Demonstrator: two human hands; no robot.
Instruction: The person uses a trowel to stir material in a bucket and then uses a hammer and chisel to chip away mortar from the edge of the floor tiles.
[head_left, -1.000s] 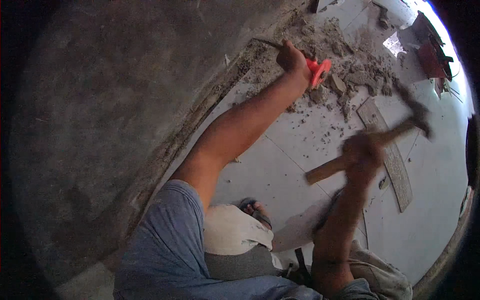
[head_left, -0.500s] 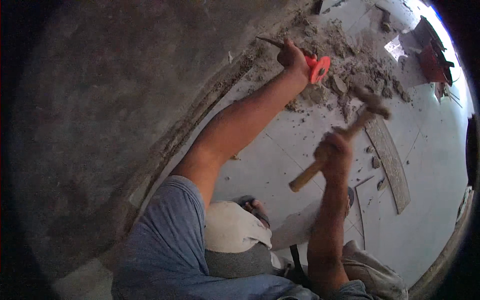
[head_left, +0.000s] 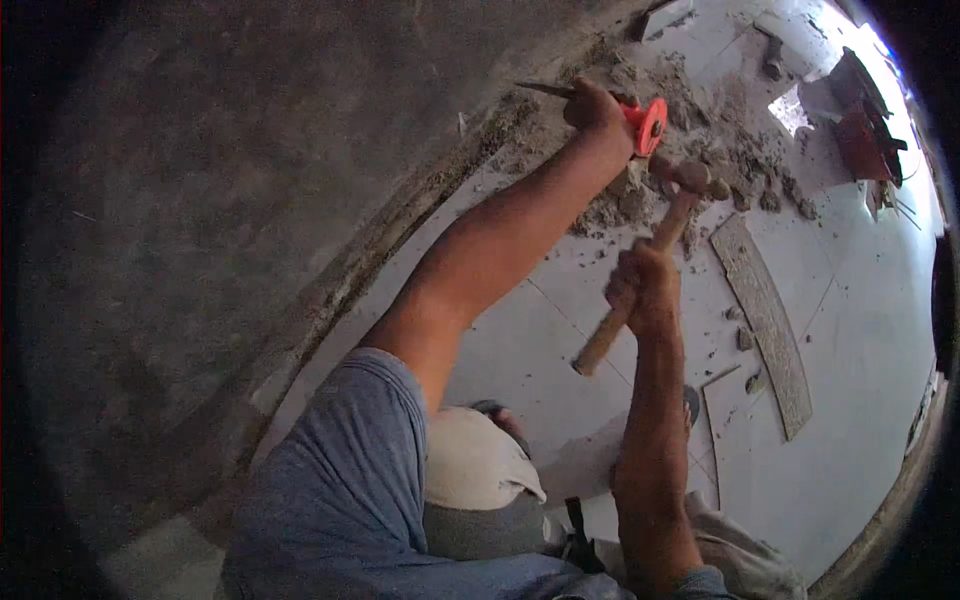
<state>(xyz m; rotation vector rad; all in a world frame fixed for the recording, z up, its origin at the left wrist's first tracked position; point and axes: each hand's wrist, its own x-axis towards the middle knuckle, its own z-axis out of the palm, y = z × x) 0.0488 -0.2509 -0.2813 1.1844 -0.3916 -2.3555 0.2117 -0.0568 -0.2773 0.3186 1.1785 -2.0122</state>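
My left hand [head_left: 598,108] is wrapped round a chisel [head_left: 546,89] with a round red hand guard. Its metal tip points left, at the foot of the grey wall [head_left: 300,130]. The guard faces right, toward the hammer. In my right hand [head_left: 640,285] is the wooden handle of a hammer [head_left: 688,178]. The hammer's head is raised just right of and below the red guard, close to the chisel's struck end; whether they touch I cannot tell. Broken mortar rubble [head_left: 700,130] lies beneath and around both tools.
A long narrow tile strip [head_left: 765,325] lies on the white tiled floor [head_left: 870,290], right of the hammer. Reddish-brown containers [head_left: 868,140] stand at the far right. Loose chips [head_left: 744,340] are scattered near the strip. My foot [head_left: 510,425] is below my left arm.
The hammer has swung left toward the chisel's guard, my right hand moving slightly left and up with it. My left hand has shifted slightly right, still gripping the chisel.
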